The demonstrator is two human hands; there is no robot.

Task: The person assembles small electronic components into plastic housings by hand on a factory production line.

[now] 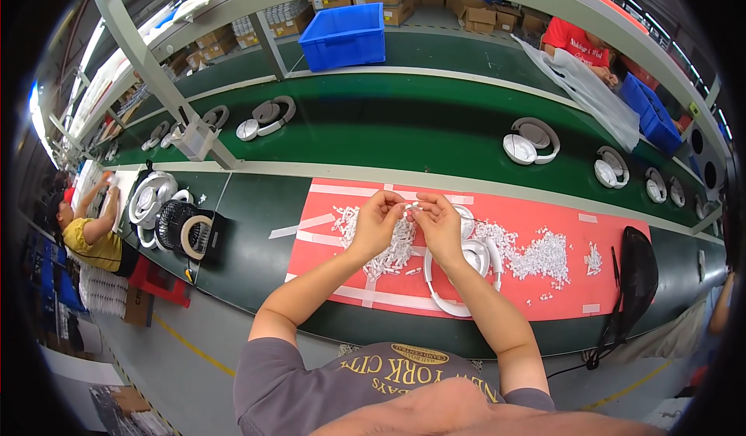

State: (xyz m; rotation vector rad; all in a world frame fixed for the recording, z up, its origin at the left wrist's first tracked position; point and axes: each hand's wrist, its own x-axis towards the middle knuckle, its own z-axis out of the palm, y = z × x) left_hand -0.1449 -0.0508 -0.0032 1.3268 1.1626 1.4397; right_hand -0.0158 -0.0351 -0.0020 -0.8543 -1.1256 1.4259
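Observation:
Above a red mat [544, 292], my left hand [374, 224] and my right hand [440, 228] meet, fingertips almost touching. Both are closed in a pinch around a small white plastic part [409, 208], too small to make out exactly. Below my right hand and forearm lies a pair of white over-ear headphones [447, 305], partly hidden by them. A pile of small white parts [398, 249] spreads beside and under my left hand. To the right of the headphones lies another heap of tiny white pieces [540, 257], with a smaller cluster [594, 259] farther right.
A black bag-like object [637, 269] lies at the mat's right edge. Left are stacked white headphones [151, 199] and a black rack [175, 222]. Beyond runs a green conveyor [388, 121] carrying several headphones, with a blue bin [343, 38] behind. Co-workers sit far left and far right.

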